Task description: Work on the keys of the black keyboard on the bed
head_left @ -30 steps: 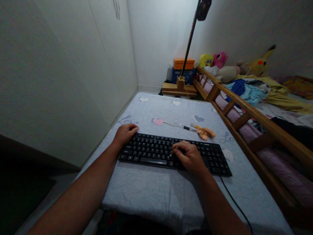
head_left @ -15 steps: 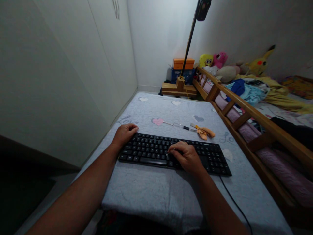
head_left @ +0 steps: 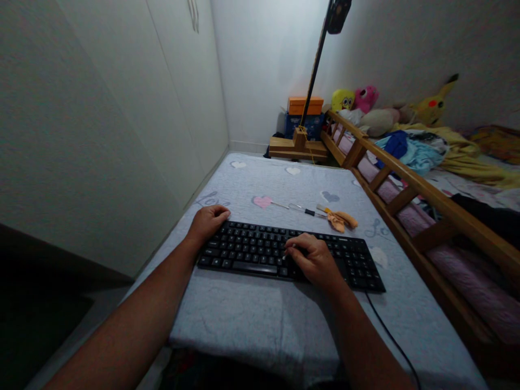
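Note:
A black keyboard (head_left: 254,246) lies across the cloth-covered table. At its upper left corner, my left hand (head_left: 209,221) rests with curled fingers, gripping the edge. My right hand (head_left: 311,257) is over the keys right of the middle, its fingers pinched round a small, thin white-tipped thing like a cotton swab (head_left: 285,257), whose tip is at the keys. Behind the keyboard lie a thin metal stick (head_left: 279,205), a tool with a wire loop and black grip (head_left: 309,212), a small brush (head_left: 322,208) and a crumpled orange cloth (head_left: 341,220).
The table (head_left: 244,309) has a light blue cover. A keyboard cable (head_left: 392,338) runs off its front right. Along the right side stands a wooden bed rail (head_left: 410,189), and a wooden stand (head_left: 299,142) with a pole is beyond the far edge. White cabinet doors (head_left: 174,108) rise at left.
My right hand has shifted slightly to the right over the keys, with the small white-tipped thing. My left hand and the keyboard look unmoved.

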Demonstrator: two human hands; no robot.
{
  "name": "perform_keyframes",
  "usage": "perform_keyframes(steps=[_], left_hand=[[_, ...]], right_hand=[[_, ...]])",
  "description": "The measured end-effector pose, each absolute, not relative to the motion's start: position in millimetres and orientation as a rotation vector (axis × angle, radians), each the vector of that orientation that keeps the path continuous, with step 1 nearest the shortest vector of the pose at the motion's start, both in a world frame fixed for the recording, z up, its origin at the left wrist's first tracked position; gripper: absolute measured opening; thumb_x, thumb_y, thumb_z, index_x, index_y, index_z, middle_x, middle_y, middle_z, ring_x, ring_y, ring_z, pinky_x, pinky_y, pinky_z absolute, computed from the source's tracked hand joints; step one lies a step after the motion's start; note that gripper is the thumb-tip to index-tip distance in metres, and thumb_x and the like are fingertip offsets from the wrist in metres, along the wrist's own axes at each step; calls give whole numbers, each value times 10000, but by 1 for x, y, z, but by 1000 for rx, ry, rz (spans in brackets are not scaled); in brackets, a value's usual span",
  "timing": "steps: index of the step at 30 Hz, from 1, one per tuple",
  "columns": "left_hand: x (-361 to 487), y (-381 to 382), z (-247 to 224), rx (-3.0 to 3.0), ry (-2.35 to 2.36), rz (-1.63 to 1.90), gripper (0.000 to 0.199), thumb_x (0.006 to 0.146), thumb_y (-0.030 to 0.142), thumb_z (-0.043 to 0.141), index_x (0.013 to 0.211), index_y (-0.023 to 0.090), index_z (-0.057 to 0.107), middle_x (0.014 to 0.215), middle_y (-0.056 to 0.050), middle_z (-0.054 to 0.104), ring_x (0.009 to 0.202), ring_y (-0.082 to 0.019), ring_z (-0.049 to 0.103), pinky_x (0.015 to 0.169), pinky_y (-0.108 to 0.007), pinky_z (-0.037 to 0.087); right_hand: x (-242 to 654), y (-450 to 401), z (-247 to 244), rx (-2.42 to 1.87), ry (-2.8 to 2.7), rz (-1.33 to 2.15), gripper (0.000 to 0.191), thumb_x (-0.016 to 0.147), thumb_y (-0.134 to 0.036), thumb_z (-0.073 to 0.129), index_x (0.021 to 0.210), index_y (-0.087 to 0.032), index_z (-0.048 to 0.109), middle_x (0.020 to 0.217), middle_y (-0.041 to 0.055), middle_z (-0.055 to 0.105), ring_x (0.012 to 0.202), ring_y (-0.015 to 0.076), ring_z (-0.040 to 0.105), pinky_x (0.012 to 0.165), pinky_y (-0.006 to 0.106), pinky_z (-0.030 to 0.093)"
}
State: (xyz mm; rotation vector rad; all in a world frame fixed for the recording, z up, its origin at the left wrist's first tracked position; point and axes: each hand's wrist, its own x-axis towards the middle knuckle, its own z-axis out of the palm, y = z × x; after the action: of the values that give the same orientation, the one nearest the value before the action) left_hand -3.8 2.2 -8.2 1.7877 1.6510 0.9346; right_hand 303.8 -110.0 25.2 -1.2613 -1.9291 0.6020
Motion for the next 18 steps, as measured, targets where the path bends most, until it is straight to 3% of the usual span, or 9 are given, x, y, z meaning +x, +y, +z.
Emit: perform_keyframes(steps=[18], left_hand=[[-2, 1, -6, 1761, 1669, 943, 302, 739, 459, 595, 767, 190, 729, 738, -28, 734, 703, -206, 644, 704, -311, 466]], right_hand=[[302, -112, 29, -1224, -1985, 674, 157, 831, -154, 570, 819, -209, 717, 764, 32, 710, 760, 186, 644, 743, 322, 466]])
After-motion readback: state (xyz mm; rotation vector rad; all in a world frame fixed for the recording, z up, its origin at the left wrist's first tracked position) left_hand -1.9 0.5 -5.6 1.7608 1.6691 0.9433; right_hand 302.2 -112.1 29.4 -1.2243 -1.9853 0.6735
